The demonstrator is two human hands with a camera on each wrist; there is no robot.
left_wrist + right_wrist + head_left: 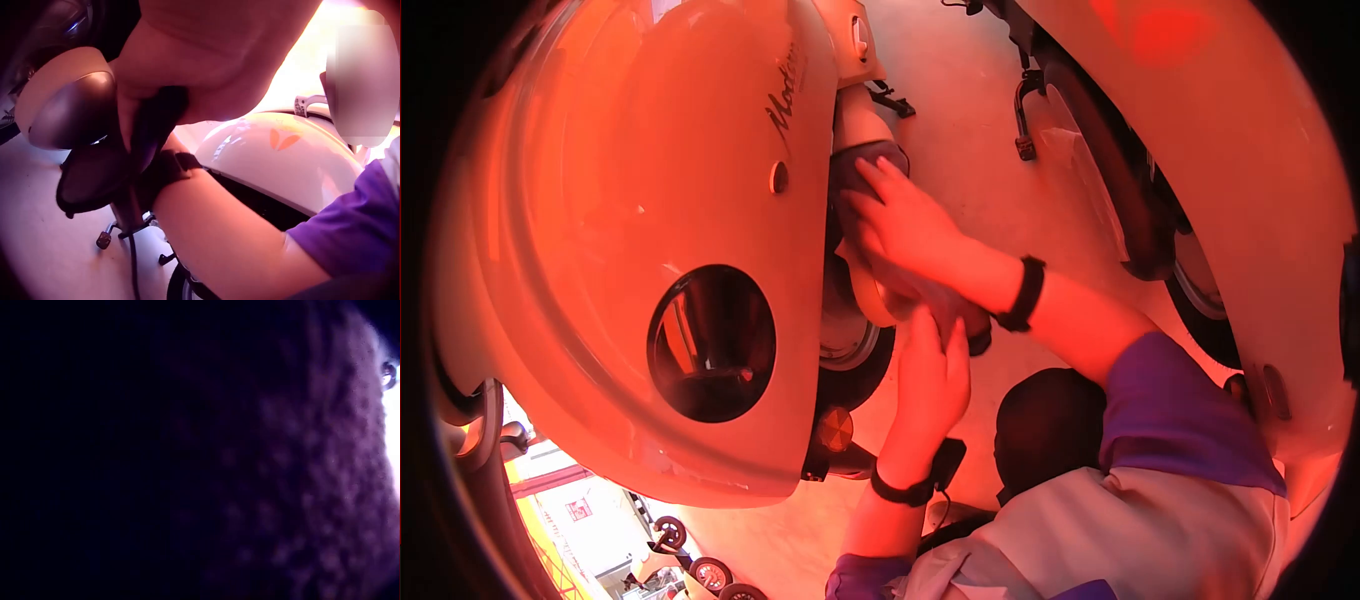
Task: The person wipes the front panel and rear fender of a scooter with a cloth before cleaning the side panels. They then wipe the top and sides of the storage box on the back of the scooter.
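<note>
A dark purple-grey cloth [945, 303] lies along a pale part at the side of a white scooter [630, 200]. Spread over its upper stretch is my right hand [910, 220], fingers extended and pressing on it. My left hand [930, 365] holds the lower end between thumb and fingers. In the left wrist view that hand [200, 56] looms large at the top, dark material bunched beneath it beside a rounded, pale-rimmed part [56, 94]. The right wrist view is mostly dark, filled by a blurred fuzzy purple surface [325, 462] close to the lens.
The scooter has script lettering, a round black lens [712, 343] and a wheel [855, 365] low beside my left hand. Another pale scooter [1280, 200] stands to the right, its pedal [1025, 147] sticking out. Several small wheels [710, 573] show at the lower left.
</note>
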